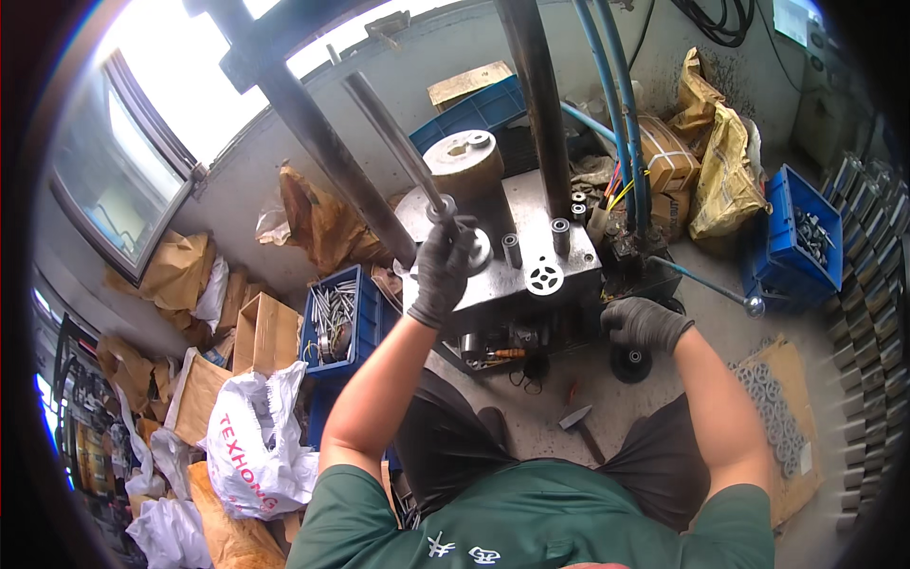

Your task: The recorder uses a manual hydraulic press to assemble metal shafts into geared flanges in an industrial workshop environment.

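Note:
Both my hands wear dark grey gloves. My left hand (444,270) is raised over the left part of the steel press table (493,284), its fingers closed round the lower end of a long steel shaft (393,133). A small metal ring (440,207) sits round the shaft just at my fingertips. Behind that hand lies a round metal seat, partly hidden. My right hand (647,324) is curled in front of the table's right corner; whether anything is inside it is hidden. A white disc with cut-outs (544,276) lies at the table's front edge, beside small metal cylinders (512,249).
Two thick dark columns (536,104) rise from the press. A ball-ended lever (754,305) sticks out at right. Blue crates of metal parts (804,232) stand both sides. A hammer (578,419) lies on the floor between my legs. Metal rings (773,417) cover cardboard at right.

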### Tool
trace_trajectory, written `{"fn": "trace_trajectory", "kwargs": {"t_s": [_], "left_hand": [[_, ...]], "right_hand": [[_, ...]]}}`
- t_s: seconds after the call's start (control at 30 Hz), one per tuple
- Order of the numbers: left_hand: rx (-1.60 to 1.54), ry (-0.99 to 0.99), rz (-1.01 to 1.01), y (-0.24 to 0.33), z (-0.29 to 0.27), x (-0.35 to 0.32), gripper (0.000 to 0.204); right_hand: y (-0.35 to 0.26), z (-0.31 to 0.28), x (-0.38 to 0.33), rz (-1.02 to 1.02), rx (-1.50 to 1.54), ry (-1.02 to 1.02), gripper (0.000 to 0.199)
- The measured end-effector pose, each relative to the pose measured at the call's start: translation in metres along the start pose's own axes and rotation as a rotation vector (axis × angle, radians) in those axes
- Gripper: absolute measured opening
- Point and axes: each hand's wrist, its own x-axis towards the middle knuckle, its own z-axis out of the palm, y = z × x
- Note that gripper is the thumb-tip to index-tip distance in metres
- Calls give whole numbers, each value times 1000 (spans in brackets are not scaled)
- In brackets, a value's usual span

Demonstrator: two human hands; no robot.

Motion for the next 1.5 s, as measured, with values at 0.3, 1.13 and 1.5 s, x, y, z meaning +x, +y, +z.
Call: {"fn": "trace_trajectory", "kwargs": {"t_s": [0.3, 1.13, 1.5], "left_hand": [[-31, 43, -5, 15, -19, 79, 28], [144, -203, 81, 20, -12, 53, 26], [-3, -45, 93, 31, -28, 97, 26]], "right_hand": [[-6, -12, -14, 45, -8, 43, 23], [-5, -15, -13, 62, 80, -46, 28], [-4, -12, -15, 76, 82, -55, 31]]}}
